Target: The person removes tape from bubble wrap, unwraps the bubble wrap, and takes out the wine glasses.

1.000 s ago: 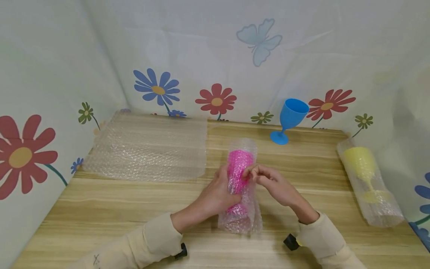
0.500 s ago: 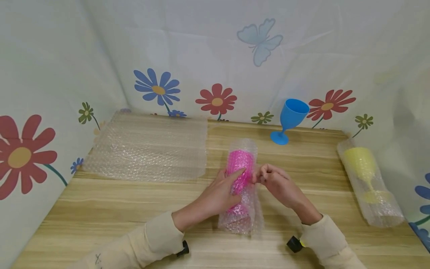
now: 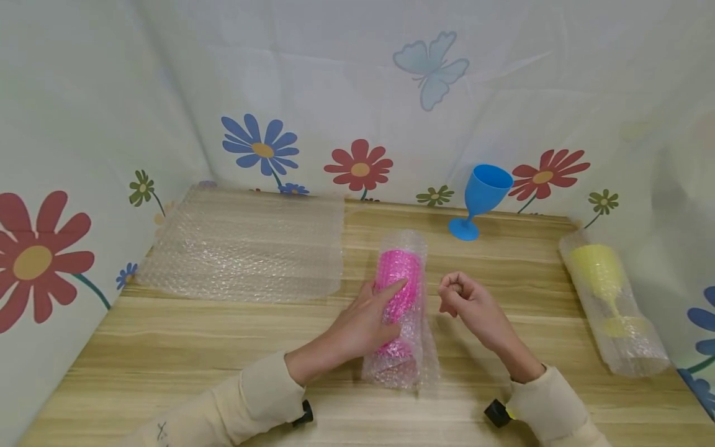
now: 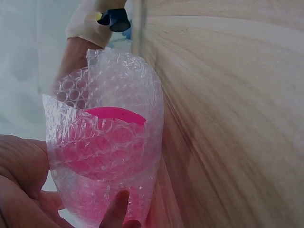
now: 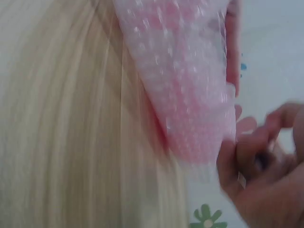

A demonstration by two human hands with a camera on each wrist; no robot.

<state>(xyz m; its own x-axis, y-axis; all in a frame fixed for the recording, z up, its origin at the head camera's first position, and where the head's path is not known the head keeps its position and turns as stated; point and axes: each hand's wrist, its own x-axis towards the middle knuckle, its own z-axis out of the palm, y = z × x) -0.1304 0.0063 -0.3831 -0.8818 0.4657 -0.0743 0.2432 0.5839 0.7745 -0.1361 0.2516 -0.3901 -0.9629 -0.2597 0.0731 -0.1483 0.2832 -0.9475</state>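
Observation:
A pink goblet (image 3: 399,279) lies rolled in clear bubble wrap (image 3: 414,242) on the table. My left hand (image 3: 363,323) grips the roll from its left side, with fingers over the wrap. In the left wrist view, the pink rim (image 4: 116,114) shows inside the wrap's open end. Just right of the roll, my right hand (image 3: 472,307) has curled fingers and stands apart from the wrap. In the right wrist view the curled fingers (image 5: 251,147) are blurred; no thing shows clearly between them.
A flat bubble wrap sheet (image 3: 246,248) lies at the back left of the wooden table (image 3: 223,335). A blue goblet (image 3: 483,192) stands upright at the back. On the right lies a yellow goblet (image 3: 600,267) inside bubble wrap. Flower-printed cloth (image 3: 313,81) walls surround the table.
My right hand has left the wrap and drawn back to the right. My left hand stays on the roll, its index finger now stretched further across the top.

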